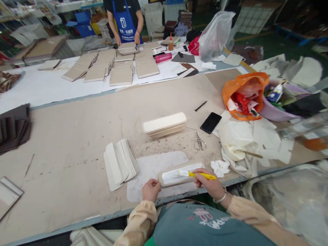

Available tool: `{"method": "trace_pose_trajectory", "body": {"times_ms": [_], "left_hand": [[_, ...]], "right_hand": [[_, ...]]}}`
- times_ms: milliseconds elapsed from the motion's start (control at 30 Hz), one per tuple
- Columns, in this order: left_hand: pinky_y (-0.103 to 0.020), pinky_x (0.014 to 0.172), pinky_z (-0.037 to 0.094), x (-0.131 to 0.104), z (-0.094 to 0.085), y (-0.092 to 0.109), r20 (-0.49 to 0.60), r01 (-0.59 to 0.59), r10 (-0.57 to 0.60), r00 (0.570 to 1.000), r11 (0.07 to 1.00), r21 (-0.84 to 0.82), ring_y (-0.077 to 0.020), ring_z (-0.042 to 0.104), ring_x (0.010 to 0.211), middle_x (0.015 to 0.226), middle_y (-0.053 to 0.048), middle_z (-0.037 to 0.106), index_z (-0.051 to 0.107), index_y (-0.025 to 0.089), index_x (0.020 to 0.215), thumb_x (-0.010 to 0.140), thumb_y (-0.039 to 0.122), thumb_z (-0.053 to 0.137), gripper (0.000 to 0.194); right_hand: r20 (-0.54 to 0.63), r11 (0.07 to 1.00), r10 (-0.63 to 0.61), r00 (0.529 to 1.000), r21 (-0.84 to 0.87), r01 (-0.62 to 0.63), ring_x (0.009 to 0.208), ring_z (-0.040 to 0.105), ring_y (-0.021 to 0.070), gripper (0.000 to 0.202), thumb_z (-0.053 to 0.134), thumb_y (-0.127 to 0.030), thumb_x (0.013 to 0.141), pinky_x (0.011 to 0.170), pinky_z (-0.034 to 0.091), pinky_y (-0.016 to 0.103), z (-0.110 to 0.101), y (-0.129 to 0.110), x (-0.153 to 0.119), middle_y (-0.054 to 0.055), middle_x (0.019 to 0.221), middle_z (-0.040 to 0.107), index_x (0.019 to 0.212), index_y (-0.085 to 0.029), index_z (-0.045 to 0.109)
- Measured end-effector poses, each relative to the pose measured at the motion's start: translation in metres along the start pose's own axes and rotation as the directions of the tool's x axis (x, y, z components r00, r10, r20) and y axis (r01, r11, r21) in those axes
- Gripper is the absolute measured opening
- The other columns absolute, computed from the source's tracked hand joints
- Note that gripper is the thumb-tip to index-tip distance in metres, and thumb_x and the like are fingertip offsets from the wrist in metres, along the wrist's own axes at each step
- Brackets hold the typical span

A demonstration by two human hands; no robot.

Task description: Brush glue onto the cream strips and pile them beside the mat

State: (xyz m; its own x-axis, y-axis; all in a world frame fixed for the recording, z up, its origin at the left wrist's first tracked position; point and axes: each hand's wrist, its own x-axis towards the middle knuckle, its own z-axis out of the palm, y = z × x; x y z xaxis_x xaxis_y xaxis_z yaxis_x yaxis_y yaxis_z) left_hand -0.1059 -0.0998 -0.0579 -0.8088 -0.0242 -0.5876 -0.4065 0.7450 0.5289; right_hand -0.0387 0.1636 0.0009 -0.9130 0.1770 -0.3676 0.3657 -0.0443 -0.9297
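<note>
My right hand (209, 182) is closed round a brush with a yellow handle (206, 175). Its pale bristles rest on a long rounded piece (169, 176) that looks coated in white. At the left end of this piece my left hand (151, 190) is closed, fingertips at its edge; whether they pinch it is hard to see. Beneath lies a whitish sheet (134, 190). To the left fans a pile of off-white strips (120, 162). Farther back stands a neat stack of rounded cream pieces (165, 123).
Scissors (200, 142), a black phone (210, 122) and a crumpled white tissue (219, 168) lie to the right. Behind them stands an orange bag (245, 96). Dark folded pieces (6, 130) lie at far left. Across the table a person in a blue apron (124, 24) handles beige panels.
</note>
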Motion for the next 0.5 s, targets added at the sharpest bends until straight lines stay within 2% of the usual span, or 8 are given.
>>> {"method": "trace_pose_trajectory", "body": {"times_ms": [100,233,367,500], "left_hand": [[-0.023,0.061,0.044,-0.001,0.000,0.000,0.000,0.006,-0.006,1.000,1.000,-0.006,-0.0140,0.065,0.063,0.058,0.001,0.067,0.063,0.020,0.072,0.074,0.029,0.054,0.013],[-0.022,0.061,0.043,0.000,0.000,0.001,0.009,0.019,-0.019,1.000,1.000,-0.011,-0.0135,0.065,0.062,0.056,0.001,0.067,0.063,0.019,0.072,0.074,0.030,0.055,0.014],[-0.021,0.060,0.042,-0.001,0.000,0.003,0.018,0.029,-0.029,0.999,1.000,-0.008,-0.0132,0.065,0.060,0.053,0.001,0.066,0.063,0.019,0.070,0.073,0.030,0.056,0.014],[-0.022,0.060,0.041,-0.001,-0.002,0.006,0.024,0.033,-0.033,0.999,0.999,-0.001,-0.0130,0.064,0.059,0.053,0.002,0.065,0.062,0.019,0.069,0.073,0.029,0.055,0.013]], "right_hand": [[0.130,0.999,0.007,0.991,-0.055,0.000,0.050,0.058,0.0122,0.029,0.054,-0.044,0.082,0.049,0.048,0.022,0.029,0.000,0.010,-0.002,0.060,0.060,0.092,-0.017,0.062],[0.201,0.995,0.001,0.980,-0.098,0.019,0.048,0.058,0.0110,0.027,0.052,-0.041,0.082,0.048,0.046,0.020,0.055,0.002,0.021,-0.002,0.059,0.060,0.090,-0.018,0.062],[0.210,0.992,0.004,0.978,-0.126,0.023,0.047,0.057,0.0100,0.025,0.051,-0.040,0.082,0.047,0.045,0.018,0.065,0.006,0.028,-0.003,0.057,0.059,0.088,-0.019,0.062],[0.198,0.986,0.004,0.980,-0.163,0.029,0.047,0.057,0.0101,0.024,0.051,-0.040,0.083,0.047,0.044,0.018,0.062,0.009,0.029,-0.003,0.056,0.058,0.088,-0.019,0.063]]}}
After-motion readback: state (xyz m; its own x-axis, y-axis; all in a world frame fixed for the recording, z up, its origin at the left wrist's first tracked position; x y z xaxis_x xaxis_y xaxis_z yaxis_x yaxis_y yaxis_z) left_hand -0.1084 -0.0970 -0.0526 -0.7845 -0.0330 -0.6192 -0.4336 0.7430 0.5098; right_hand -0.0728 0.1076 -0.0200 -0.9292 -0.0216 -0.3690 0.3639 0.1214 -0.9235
